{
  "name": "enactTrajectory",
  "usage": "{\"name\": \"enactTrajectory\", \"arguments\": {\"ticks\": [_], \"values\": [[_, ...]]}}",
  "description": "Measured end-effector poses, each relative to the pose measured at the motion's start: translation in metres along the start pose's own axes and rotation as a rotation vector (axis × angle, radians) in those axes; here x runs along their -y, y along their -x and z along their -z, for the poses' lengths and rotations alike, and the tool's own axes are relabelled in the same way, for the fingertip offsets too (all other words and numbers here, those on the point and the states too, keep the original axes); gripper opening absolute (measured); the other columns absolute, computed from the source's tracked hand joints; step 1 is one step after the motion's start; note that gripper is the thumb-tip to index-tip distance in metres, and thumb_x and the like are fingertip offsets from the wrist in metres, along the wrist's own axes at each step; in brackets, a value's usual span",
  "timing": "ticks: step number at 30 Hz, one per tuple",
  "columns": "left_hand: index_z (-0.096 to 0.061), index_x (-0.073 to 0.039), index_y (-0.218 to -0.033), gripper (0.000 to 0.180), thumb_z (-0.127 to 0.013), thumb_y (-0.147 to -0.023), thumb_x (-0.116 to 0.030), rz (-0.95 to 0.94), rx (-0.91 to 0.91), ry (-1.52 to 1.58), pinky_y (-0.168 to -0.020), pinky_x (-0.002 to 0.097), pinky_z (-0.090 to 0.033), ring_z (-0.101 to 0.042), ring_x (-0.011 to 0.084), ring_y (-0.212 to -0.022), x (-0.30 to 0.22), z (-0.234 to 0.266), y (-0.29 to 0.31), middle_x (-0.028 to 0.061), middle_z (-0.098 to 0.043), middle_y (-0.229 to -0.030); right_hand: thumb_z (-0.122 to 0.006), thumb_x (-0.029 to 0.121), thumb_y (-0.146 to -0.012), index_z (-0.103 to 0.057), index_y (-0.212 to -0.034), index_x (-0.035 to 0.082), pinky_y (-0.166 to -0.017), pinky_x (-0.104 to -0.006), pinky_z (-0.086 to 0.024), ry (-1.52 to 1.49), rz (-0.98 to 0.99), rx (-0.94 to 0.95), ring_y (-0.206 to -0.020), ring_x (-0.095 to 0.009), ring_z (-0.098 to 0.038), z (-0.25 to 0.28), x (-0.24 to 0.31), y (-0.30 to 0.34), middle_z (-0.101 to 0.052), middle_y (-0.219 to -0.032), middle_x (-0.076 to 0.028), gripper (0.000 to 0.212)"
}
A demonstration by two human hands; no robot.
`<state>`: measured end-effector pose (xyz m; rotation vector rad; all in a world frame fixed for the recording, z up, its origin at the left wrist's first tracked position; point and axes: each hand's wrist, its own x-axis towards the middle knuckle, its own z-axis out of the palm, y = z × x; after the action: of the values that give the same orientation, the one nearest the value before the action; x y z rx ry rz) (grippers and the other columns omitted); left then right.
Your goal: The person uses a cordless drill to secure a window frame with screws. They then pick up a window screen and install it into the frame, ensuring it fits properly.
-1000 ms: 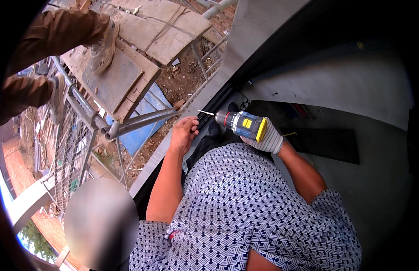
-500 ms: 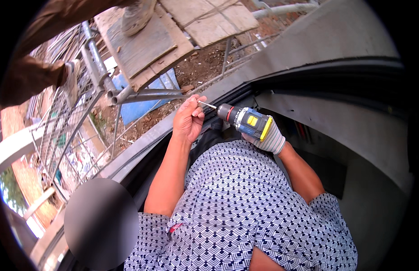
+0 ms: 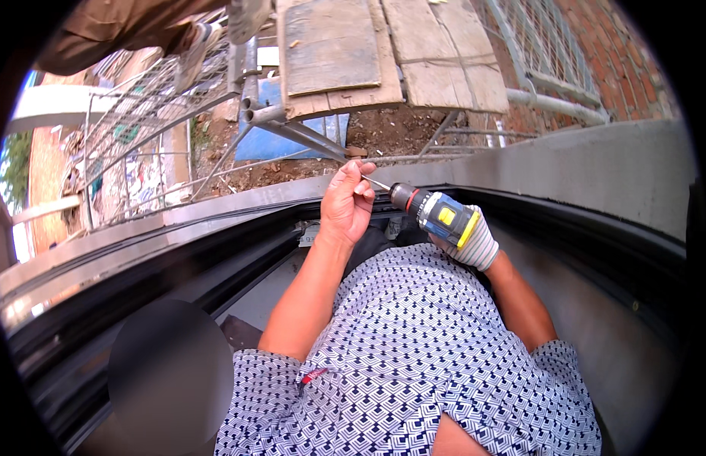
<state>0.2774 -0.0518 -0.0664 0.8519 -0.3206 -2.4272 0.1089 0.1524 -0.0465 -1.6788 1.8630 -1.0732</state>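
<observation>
My right hand, in a striped knit glove, grips a cordless drill with a black chuck, a red ring and yellow parts. A thin metal bit points from the chuck toward my left hand. That hand is bare and raised, its thumb and forefinger pinched at the bit's tip, the other fingers curled. Whatever sits between those fingertips is too small to make out. Both hands are held in front of my patterned shirt, above a dark frame track.
Beyond the concrete ledge stands scaffolding with wooden planks and metal pipes. Another person's brown-trousered leg and shoe are at the upper left. A blue sheet lies on the dirt below; a brick wall rises at right.
My view has turned, so the planks and ledge sit further right and the brick wall shows. Both hands shift slightly right in the picture; the drill and pinch stay together.
</observation>
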Motion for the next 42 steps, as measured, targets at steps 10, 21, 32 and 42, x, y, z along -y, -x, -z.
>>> {"name": "enactTrajectory", "arguments": {"ticks": [10, 21, 32, 42], "values": [[-0.059, -0.008, -0.112, 0.016, -0.062, -0.104, -0.022, -0.164, 0.008, -0.043, -0.063, 0.0231, -0.052, -0.053, 0.0055, -0.066, -0.01, -0.024, 0.038, 0.0115, -0.069, -0.109, -0.079, 0.013, -0.073, -0.07, -0.113, 0.006, -0.081, -0.0349, -0.058, 0.01, 0.038, 0.077, -0.087, -0.028, -0.072, 0.006, 0.018, -0.008, -0.074, -0.097, -0.009, 0.042], [-0.06, -0.003, -0.126, 0.032, -0.053, -0.108, -0.029, -0.23, 0.119, -0.26, -0.061, 0.0225, -0.045, -0.047, 0.0042, -0.064, -0.024, -0.041, 0.068, 0.0041, -0.067, -0.093, -0.073, 0.015, -0.081, -0.068, -0.098, 0.013, -0.065, -0.041, -0.055, 0.144, 0.127, -0.07, -0.076, -0.032, -0.068, 0.01, 0.063, -0.046, -0.069, -0.089, -0.009, 0.017], [-0.053, -0.003, -0.128, 0.047, -0.07, -0.086, -0.013, -0.805, 0.194, -1.286, -0.075, 0.0365, -0.051, -0.062, 0.0274, -0.081, -0.067, -0.048, 0.133, 0.0151, -0.059, -0.091, -0.065, 0.012, -0.092, -0.063, -0.112, 0.005, -0.08, -0.0409, -0.054, -0.146, -0.001, 0.147, -0.09, -0.028, -0.066, -0.031, 0.138, -0.106, -0.067, -0.098, -0.011, 0.022], [-0.052, -0.004, -0.122, 0.06, -0.078, -0.07, -0.017, -0.919, 0.109, -1.536, -0.095, 0.0455, -0.042, -0.051, 0.0394, -0.105, -0.111, -0.029, 0.161, 0.0196, -0.052, -0.105, -0.069, 0.001, -0.09, -0.045, -0.134, 0.005, -0.091, -0.0297, -0.052, -0.58, -0.163, 0.341, -0.101, -0.013, -0.061, -0.063, 0.197, -0.14, -0.061, -0.112, -0.004, 0.05]]}}
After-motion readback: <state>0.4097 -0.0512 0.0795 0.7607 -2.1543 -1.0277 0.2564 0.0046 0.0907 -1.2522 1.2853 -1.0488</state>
